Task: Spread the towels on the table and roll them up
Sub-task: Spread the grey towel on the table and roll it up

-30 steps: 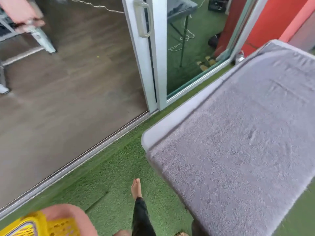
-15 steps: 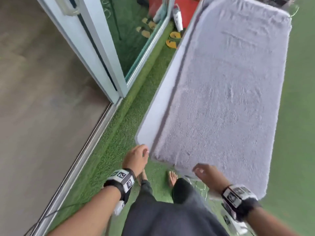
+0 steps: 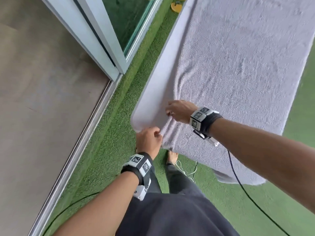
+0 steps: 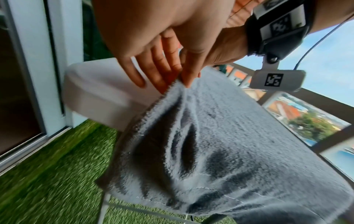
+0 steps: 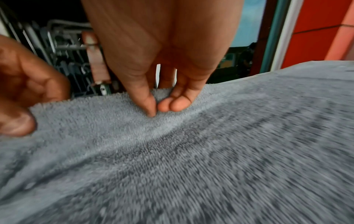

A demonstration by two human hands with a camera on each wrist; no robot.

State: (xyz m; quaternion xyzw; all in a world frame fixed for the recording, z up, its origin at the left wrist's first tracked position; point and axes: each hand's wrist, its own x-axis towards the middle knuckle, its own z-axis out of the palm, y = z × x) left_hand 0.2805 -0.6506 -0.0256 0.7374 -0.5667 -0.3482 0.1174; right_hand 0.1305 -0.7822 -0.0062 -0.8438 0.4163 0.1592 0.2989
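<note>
Pinching the near-left corner of the grey towel (image 3: 238, 68), both hands work at about 6 o'clock of the head view. Going left to right: wooden floor (image 3: 42, 82) at 9 o'clock, sliding door frame (image 3: 95, 40) at 11 o'clock, strip of green turf (image 3: 109, 133) beside it, then the white table (image 3: 150, 103) running from centre toward 1 o'clock. Towel lies spread over the table, covering most of it; a bare white band of tabletop shows along its left edge. Near end of the towel hangs off the table's near edge, toward 5 o'clock.

Left hand (image 3: 149, 141) sits at the table's near-left corner, fingers (image 4: 188, 75) narrow, nipping the towel's corner edge; cloth bunches in folds below the grip. Right hand (image 3: 179, 112) just beyond it, at roughly 1 o'clock from the left hand, thumb and fingertips (image 5: 178, 104) closed tight on a small ridge of towel pile. Hands near each other, not touching. Creases fan from both grips across the towel. Black cable (image 3: 238, 176) trails from the right wrist toward 5 o'clock. Wrist views motion-blurred.
</note>
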